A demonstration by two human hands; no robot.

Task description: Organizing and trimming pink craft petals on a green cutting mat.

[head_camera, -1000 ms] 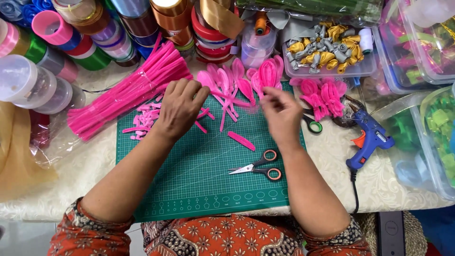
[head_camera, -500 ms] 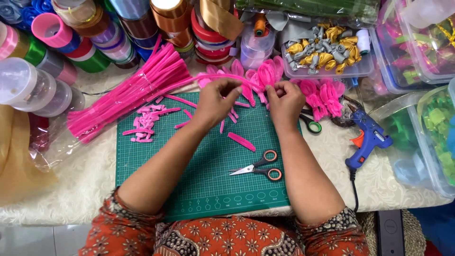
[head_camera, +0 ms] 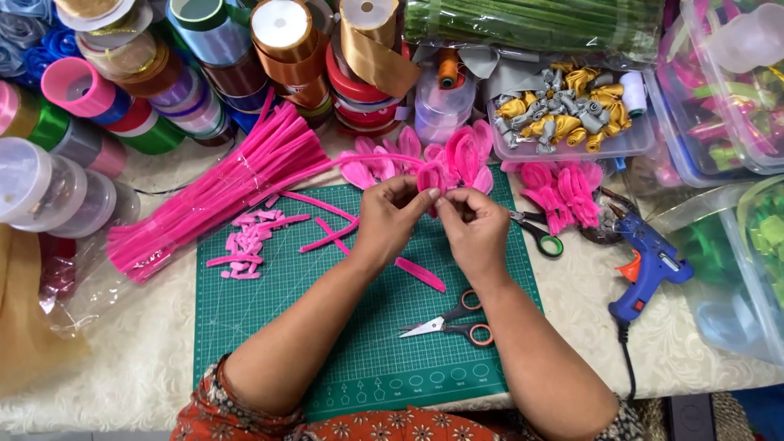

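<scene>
Both hands meet over the green cutting mat [head_camera: 327,343]. Left hand [head_camera: 390,219] and right hand [head_camera: 474,229] pinch one pink ribbon petal [head_camera: 430,177] between fingertips, orange-handled scissors [head_camera: 453,321] lying just below.

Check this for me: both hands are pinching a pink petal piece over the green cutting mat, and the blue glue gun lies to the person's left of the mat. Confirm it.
Not quite. The head view shows the blue glue gun to the person's right of the green cutting mat, not the left. The rest holds: the left hand and right hand pinch a pink petal piece over the mat.
</scene>
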